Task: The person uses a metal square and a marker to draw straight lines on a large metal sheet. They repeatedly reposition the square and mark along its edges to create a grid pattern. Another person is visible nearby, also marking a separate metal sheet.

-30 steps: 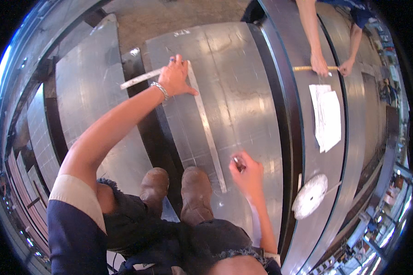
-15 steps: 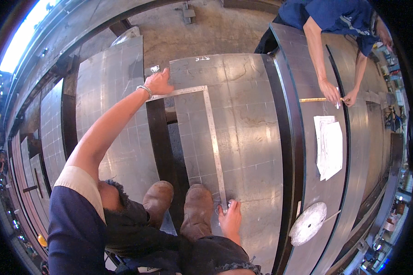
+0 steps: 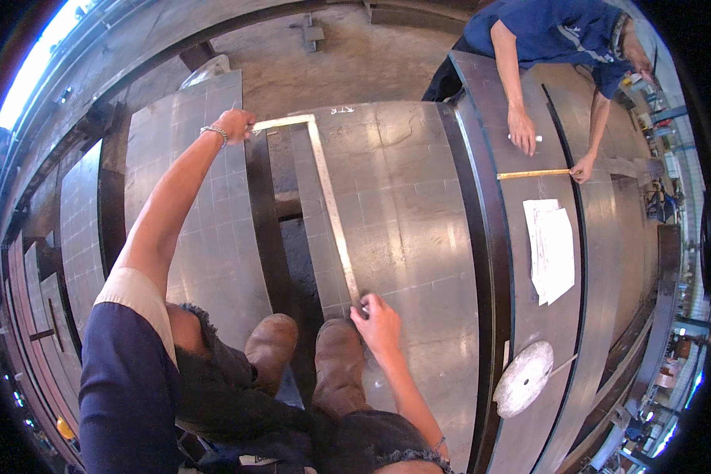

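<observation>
A large L-shaped steel square (image 3: 336,209) lies across the marked steel plate (image 3: 411,237) in front of me. My left hand (image 3: 233,126) is closed on the end of its short leg, over the gap between two plates. At the lower end of the long leg, near my boot, my right hand (image 3: 378,322) has thumb and fingers pinched at the tip. A small pale thing shows between those fingers, too small to name. Thin white lines form a grid on the plate.
To the left is another gridded plate (image 3: 189,182), beyond a dark gap. On the right, a co-worker (image 3: 545,39) leans over a beam, one hand on a yellow tape measure (image 3: 533,174), the other with a white marker. Papers (image 3: 551,257) and a whitish disc (image 3: 524,381) lie there.
The square has moved up and to the left with both my hands. The co-worker's hand with the marker has lifted away from the tape measure.
</observation>
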A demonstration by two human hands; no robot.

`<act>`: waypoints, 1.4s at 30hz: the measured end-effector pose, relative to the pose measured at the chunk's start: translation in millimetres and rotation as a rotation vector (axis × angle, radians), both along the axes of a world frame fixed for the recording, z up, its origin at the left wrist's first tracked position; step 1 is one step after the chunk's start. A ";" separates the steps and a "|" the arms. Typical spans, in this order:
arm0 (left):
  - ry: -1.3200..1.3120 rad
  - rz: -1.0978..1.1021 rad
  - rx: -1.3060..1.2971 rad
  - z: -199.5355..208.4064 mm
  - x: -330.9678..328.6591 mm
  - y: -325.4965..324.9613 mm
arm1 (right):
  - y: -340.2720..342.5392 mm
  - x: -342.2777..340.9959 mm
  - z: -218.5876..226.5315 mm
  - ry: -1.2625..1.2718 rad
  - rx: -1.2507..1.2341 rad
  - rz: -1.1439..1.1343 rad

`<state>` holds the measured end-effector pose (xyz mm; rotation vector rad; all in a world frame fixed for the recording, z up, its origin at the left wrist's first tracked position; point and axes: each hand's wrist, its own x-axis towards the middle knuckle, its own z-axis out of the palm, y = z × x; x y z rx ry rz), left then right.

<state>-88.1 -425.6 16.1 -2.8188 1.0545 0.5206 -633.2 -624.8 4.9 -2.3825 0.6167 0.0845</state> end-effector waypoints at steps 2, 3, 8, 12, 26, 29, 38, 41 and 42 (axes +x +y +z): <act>-0.043 0.021 0.029 -0.2 15.1 9.3 | 11.1 29.8 -0.9 0.020 -0.059 0.047; -0.066 0.034 0.047 -1.1 22.1 13.6 | 16.1 39.5 -0.6 0.011 -0.065 0.045; -0.096 0.078 -0.058 -18.8 30.0 9.9 | 30.5 62.2 -1.0 -0.035 -0.106 0.004; -0.031 0.050 -0.077 -34.7 44.7 9.9 | 41.5 61.7 -0.1 -0.115 -0.149 -0.048; 0.255 0.095 -0.534 -25.7 22.4 -73.9 | 39.3 57.6 -12.0 -0.252 -0.204 0.026; 0.249 0.063 -0.490 -27.3 18.0 -85.6 | 41.0 56.0 -15.4 -0.252 -0.203 0.000; 0.213 0.194 -0.399 -30.8 13.4 -105.4 | 39.9 54.1 -17.8 -0.284 -0.183 -0.016; 0.206 0.186 -0.396 -31.3 14.8 -105.9 | 40.2 53.6 -20.4 -0.284 -0.163 -0.009; 0.202 0.192 -0.395 -31.7 14.8 -106.2 | 40.1 53.7 -21.0 -0.286 -0.160 -0.005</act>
